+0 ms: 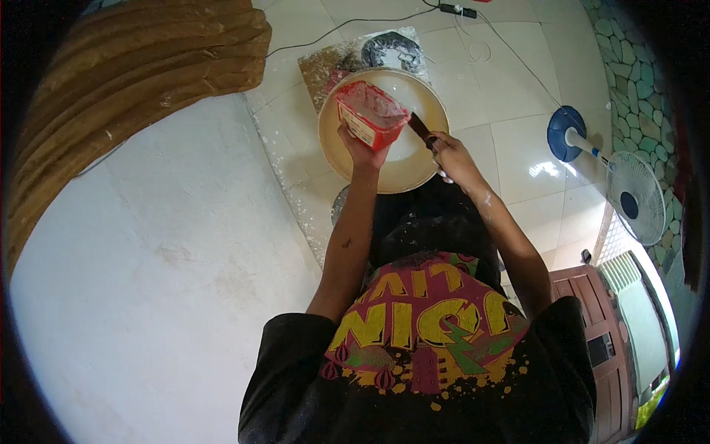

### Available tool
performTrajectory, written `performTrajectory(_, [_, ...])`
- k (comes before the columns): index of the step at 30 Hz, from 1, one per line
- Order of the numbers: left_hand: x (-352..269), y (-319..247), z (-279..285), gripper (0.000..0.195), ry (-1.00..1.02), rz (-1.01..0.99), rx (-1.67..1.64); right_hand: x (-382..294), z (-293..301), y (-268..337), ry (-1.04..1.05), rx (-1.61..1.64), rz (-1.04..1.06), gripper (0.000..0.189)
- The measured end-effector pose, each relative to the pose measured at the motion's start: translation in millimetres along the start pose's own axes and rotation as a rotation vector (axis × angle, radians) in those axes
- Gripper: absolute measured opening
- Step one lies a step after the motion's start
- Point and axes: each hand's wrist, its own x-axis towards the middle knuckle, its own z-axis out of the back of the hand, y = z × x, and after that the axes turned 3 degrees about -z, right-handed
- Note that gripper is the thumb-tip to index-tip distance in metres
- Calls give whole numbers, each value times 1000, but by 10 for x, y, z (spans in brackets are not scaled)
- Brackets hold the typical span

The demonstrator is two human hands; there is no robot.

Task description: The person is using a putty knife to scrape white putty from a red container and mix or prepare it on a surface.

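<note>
My left hand (363,147) grips a red rectangular plastic tub (383,135), its inside smeared with a whitish residue and its side bearing a label with writing. In my right hand (454,158) is a dark flat-bladed scraper or putty knife (420,126), its tip beside the tub's right-hand corner; whether the two touch is hard to tell. Both hands are over a wide round cream-coloured basin (328,152). Pale, wet-looking material (407,150) lies inside the basin, partly hidden by the tub and my left hand. White smears mark my right hand and forearm.
Under the basin's far side lies a spattered board (316,69) with a dark, white-smeared object (392,51) on it. A pedestal fan (632,197) stands to the right. A cable (355,20) and power strip (457,10) lie on the tiles. A white wall (183,233) rises at left.
</note>
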Motion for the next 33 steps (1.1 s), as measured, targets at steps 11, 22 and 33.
performTrajectory(11, [-655,-384,-531,88,99,74,-74,-881,45,657,-46,-146,425,50])
performTrajectory(22, [-983,-578,-1207,111,231,-61,130,-896,149,1458,-216,-396,1066,60])
performTrajectory(33, [-807,-712,-1515,94,291,89,-41,-1299,198,1707,-231,-564,1452,59])
